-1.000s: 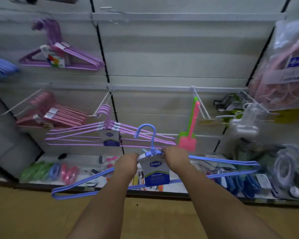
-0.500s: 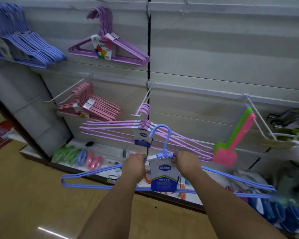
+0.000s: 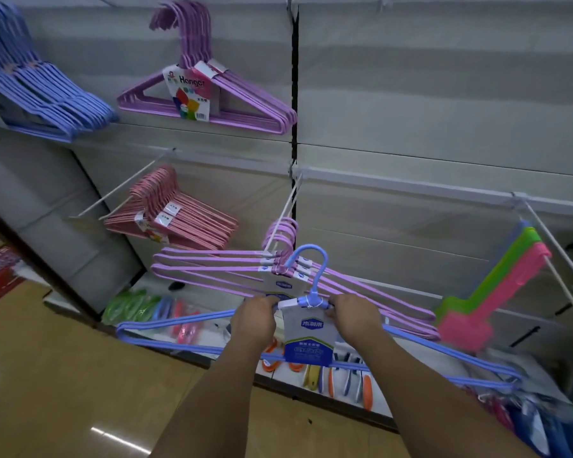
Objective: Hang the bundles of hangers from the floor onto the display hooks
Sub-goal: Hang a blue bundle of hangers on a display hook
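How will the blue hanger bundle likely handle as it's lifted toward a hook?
Probably light: thin wire frames. The blue hanger bundle is wide, so its ends may swing or snag neighbours. Left hand and right hand grip near its neck, likely steadying it.

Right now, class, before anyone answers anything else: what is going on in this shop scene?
A person holds a bundle of blue hangers with both hands, the left hand and right hand gripping it on either side of its neck. Its hook points up, just in front of the lilac hangers that hang on a white display hook. The blue bundle is not yet on any hook.
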`<state>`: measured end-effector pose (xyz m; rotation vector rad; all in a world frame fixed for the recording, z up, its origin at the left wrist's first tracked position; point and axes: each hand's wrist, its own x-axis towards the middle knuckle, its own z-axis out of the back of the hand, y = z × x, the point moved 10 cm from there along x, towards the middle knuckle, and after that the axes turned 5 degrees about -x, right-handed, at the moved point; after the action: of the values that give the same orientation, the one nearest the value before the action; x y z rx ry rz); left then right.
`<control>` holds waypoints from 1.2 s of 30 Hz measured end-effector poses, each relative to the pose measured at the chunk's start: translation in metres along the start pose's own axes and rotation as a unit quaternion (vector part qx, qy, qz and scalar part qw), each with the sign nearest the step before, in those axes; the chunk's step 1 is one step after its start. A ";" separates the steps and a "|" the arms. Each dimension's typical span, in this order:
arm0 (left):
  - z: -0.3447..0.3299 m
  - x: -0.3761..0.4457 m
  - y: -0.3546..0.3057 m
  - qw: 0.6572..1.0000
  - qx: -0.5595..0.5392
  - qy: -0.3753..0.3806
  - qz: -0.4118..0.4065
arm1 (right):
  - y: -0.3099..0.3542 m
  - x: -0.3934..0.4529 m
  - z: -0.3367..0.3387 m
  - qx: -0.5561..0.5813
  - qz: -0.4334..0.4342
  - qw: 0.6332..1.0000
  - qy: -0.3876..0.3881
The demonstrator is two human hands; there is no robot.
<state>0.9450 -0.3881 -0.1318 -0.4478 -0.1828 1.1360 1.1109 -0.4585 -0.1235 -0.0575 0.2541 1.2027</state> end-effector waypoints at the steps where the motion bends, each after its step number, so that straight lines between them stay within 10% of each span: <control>1: -0.001 0.006 0.003 1.000 -0.003 0.000 0.000 | 0.002 0.006 0.000 0.000 -0.001 1.000 0.000; 36: -0.028 0.148 0.055 0.986 0.108 0.075 -0.098 | 0.053 0.117 -0.048 0.076 -0.124 0.989 -0.017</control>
<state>0.9711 -0.2424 -0.1928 -0.3131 0.0280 0.9129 1.0930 -0.3405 -0.1919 0.0636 0.2988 0.9324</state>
